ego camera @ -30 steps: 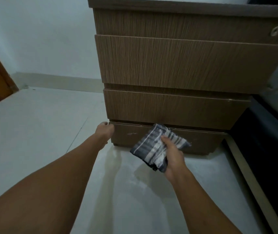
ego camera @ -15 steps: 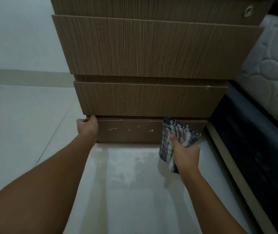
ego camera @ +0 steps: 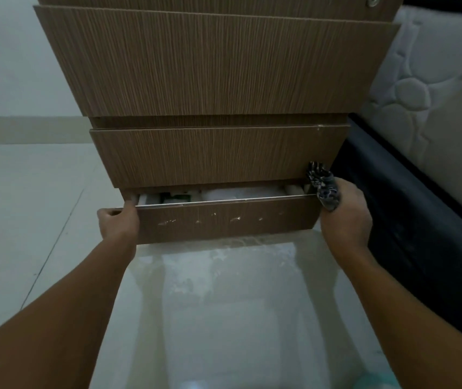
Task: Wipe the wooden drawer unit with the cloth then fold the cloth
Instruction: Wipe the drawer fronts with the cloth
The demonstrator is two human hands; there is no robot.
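Wooden drawer unit [ego camera: 215, 66] is standing on a pale glossy floor [ego camera: 27, 206] and filling the upper middle of the view, with a quilted white mattress [ego camera: 434, 94] and a dark bed frame [ego camera: 420, 220] lying just beside its right side. A plain light wall [ego camera: 5, 66] is showing behind it on the left. Its bottom drawer [ego camera: 224, 220] is sitting slightly open, so a narrow gap is showing along the top edge, where white items and something green [ego camera: 176, 196] are lying inside, too dim to name. Small pale scuff marks [ego camera: 235, 219] are dotting the drawer's front panel. The middle drawer [ego camera: 215, 155] above it is sitting closed, and a round metal lock ring [ego camera: 373, 0] is peeking in at the top edge of the view. The person's left hand [ego camera: 117, 220] is grasping the top left corner of the bottom drawer, its fingers curling over the edge. The right hand [ego camera: 345, 217] is clutching the dark patterned cloth [ego camera: 323, 186], bunched up, at the drawer's right end, with the fabric poking up against the lower right corner of the middle drawer. Whether the right hand's fingers are also gripping the drawer itself cannot be told, since they are hidden behind the hand and the cloth. Both forearms are reaching forward from the lower corners of the view.
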